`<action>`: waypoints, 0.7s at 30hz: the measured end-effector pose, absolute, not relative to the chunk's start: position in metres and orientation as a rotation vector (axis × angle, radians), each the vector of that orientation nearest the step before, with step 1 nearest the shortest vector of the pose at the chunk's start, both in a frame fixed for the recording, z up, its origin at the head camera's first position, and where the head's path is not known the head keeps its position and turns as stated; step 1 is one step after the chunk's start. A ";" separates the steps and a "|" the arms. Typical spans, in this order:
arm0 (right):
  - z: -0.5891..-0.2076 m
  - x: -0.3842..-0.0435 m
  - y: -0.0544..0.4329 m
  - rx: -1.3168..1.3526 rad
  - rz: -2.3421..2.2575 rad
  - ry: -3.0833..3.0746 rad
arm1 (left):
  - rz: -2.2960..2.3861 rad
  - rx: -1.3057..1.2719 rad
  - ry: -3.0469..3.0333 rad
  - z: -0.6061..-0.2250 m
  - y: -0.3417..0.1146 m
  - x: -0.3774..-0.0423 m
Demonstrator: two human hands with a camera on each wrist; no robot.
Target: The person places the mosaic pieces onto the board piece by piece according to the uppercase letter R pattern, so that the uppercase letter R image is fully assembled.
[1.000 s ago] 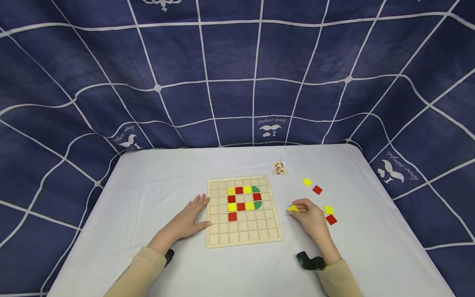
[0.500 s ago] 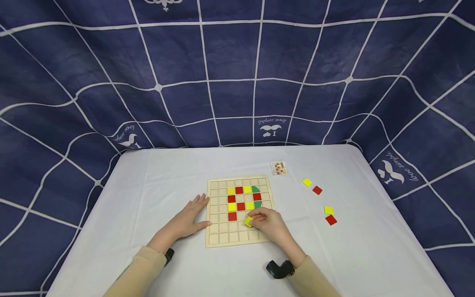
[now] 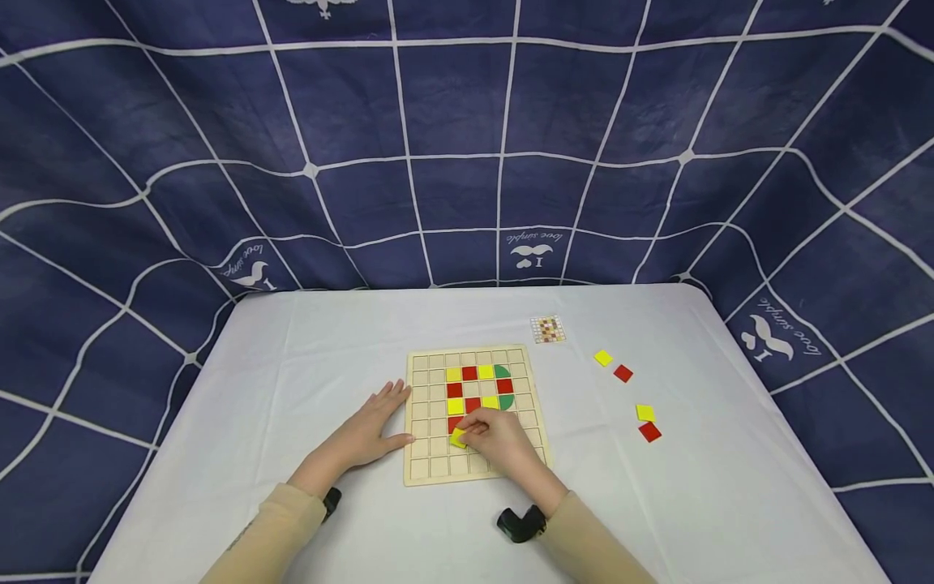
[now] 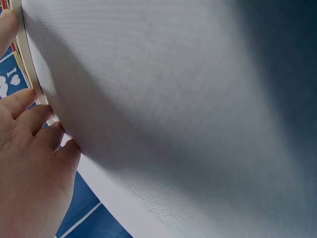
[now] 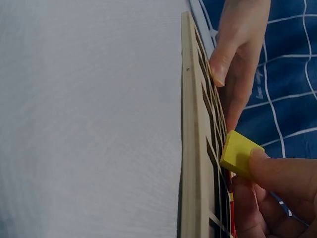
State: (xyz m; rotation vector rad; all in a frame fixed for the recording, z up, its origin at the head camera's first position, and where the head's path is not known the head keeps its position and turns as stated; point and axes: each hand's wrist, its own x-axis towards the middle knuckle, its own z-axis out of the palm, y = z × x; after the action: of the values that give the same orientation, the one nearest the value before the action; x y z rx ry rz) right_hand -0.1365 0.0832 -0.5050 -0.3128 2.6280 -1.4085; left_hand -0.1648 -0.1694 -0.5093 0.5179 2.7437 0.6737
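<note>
The yellow square tile (image 3: 456,439) is over the wooden grid board (image 3: 430,469), just on the near side of the nearest red tile (image 3: 454,425) set in that board. The right hand (image 3: 499,440) pinches it between thumb and fingers in a narrow grip, and the right wrist view shows it tilted to the board; whether the two touch cannot be told. The left hand's (image 3: 370,430) grip is wide and holds nothing, its fingers and thumb spread and touching the board's left edge. Two green quarter-round tiles (image 3: 502,371) sit in the board's cells. Right of the board, on the worktop (image 3: 350,324), lie two loose yellow tiles (image 3: 603,358) and two loose red tiles (image 3: 649,432); a small pattern card (image 3: 548,329) lies just beyond the board's far right corner.
</note>
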 end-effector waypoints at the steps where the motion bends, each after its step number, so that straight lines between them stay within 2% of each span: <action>1: -0.505 -0.136 0.083 -0.317 -1.396 2.632 | 0.675 0.521 2.744 -0.509 -0.169 -0.165; 21: -0.506 -0.134 0.075 -0.412 -1.189 2.793 | 0.691 0.523 2.742 -0.510 -0.170 -0.166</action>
State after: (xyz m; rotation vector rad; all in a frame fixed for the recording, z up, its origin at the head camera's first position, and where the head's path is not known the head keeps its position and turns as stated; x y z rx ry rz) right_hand -0.1341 0.0745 -0.5064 -0.4124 2.7934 -1.1891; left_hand -0.1658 -0.1700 -0.5101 0.5234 2.7421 0.6913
